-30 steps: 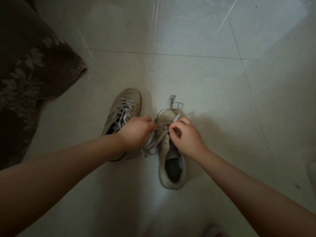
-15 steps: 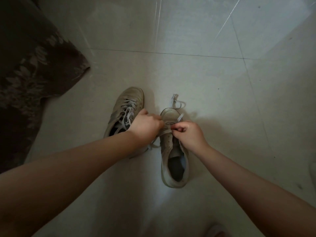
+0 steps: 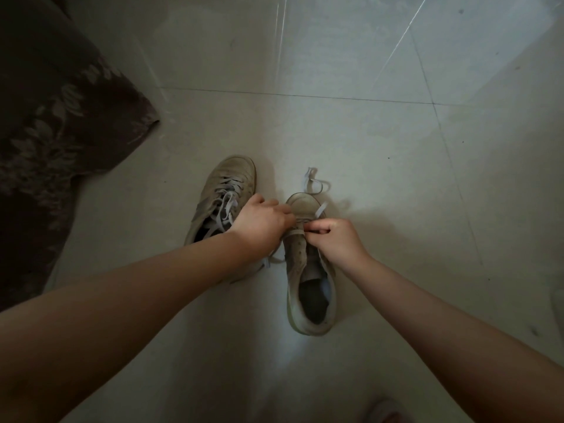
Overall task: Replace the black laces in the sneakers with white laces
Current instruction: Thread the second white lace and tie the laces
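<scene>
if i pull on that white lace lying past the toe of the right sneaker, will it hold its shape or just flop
Probably flop: the loose white lace lies in a soft curl on the floor tiles, flat like ribbon. It looks light, so it should slide easily. Its other end runs into the right sneaker, so a hard tug may drag that.

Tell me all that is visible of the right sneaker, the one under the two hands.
The right sneaker is a pale, worn-looking low shoe standing on the tiled floor, toe away from the person, opening dark. A white lace crosses its front eyelets, one loose end curling past the toe. The left hand and right hand both work the lace.
</scene>
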The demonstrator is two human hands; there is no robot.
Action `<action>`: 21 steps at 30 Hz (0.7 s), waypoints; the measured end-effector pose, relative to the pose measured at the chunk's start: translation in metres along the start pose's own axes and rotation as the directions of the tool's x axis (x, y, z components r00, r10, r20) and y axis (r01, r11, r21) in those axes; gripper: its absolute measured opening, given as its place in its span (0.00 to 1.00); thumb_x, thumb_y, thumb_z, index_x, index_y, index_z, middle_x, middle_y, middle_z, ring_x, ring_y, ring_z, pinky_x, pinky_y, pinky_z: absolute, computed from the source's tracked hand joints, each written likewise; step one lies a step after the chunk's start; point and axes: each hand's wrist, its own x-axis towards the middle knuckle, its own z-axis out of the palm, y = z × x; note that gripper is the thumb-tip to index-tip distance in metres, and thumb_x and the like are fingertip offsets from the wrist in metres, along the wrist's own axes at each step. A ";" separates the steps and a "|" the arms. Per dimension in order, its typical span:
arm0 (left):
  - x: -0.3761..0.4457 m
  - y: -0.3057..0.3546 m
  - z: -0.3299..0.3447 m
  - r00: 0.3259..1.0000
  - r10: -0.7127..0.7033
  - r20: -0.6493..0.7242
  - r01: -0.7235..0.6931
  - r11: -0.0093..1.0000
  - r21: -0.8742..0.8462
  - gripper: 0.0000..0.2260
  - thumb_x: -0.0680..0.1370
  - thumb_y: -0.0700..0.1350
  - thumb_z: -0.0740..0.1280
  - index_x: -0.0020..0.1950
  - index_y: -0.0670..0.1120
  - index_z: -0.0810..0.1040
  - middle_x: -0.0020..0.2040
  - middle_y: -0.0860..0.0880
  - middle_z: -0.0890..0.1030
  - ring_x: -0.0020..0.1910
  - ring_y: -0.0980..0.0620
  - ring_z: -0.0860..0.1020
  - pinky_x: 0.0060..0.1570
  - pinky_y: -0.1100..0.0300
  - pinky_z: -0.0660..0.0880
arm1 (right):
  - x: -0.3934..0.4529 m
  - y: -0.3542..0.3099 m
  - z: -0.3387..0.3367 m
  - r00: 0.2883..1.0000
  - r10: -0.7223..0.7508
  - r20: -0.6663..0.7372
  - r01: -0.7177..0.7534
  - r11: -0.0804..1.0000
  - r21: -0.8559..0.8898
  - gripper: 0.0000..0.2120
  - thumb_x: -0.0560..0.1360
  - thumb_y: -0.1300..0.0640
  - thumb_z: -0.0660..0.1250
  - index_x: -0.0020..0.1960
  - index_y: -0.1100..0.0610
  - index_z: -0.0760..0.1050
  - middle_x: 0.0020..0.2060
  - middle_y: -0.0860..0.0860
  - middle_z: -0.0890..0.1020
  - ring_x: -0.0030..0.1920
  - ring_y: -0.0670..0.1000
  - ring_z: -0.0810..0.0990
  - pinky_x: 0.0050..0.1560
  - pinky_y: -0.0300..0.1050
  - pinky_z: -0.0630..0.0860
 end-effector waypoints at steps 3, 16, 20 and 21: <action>0.004 -0.001 -0.002 0.997 -0.075 -0.014 0.071 0.982 -0.174 0.08 0.77 0.40 0.60 0.52 0.49 0.75 0.51 0.52 0.75 0.53 0.50 0.74 0.47 0.59 0.58 | 0.002 -0.001 0.003 0.999 0.026 0.023 -0.026 1.000 0.015 0.09 0.71 0.64 0.71 0.51 0.60 0.83 0.44 0.54 0.85 0.47 0.50 0.82 0.53 0.45 0.78; 0.000 0.002 0.012 0.968 -0.238 0.074 0.246 0.858 -0.451 0.10 0.80 0.50 0.59 0.48 0.48 0.77 0.47 0.49 0.78 0.47 0.47 0.77 0.48 0.56 0.69 | -0.001 0.002 0.009 0.999 -0.020 0.027 0.020 1.000 -0.023 0.09 0.73 0.64 0.70 0.52 0.61 0.82 0.42 0.54 0.84 0.43 0.46 0.79 0.46 0.37 0.72; 0.000 -0.009 -0.003 0.943 -0.145 0.298 0.254 0.895 -0.368 0.13 0.78 0.52 0.60 0.35 0.50 0.68 0.36 0.52 0.71 0.45 0.47 0.75 0.48 0.57 0.66 | -0.001 0.003 0.007 0.987 -0.140 0.074 0.154 0.954 -0.257 0.03 0.75 0.61 0.67 0.44 0.57 0.80 0.26 0.46 0.68 0.29 0.43 0.66 0.31 0.39 0.62; 0.002 -0.014 -0.011 0.938 -0.118 0.327 0.211 0.940 -0.268 0.12 0.77 0.52 0.59 0.35 0.50 0.68 0.35 0.52 0.71 0.45 0.47 0.75 0.51 0.56 0.65 | -0.001 0.004 0.005 0.990 -0.126 0.065 0.139 0.953 -0.269 0.04 0.75 0.60 0.67 0.42 0.55 0.77 0.26 0.47 0.67 0.28 0.44 0.65 0.30 0.38 0.61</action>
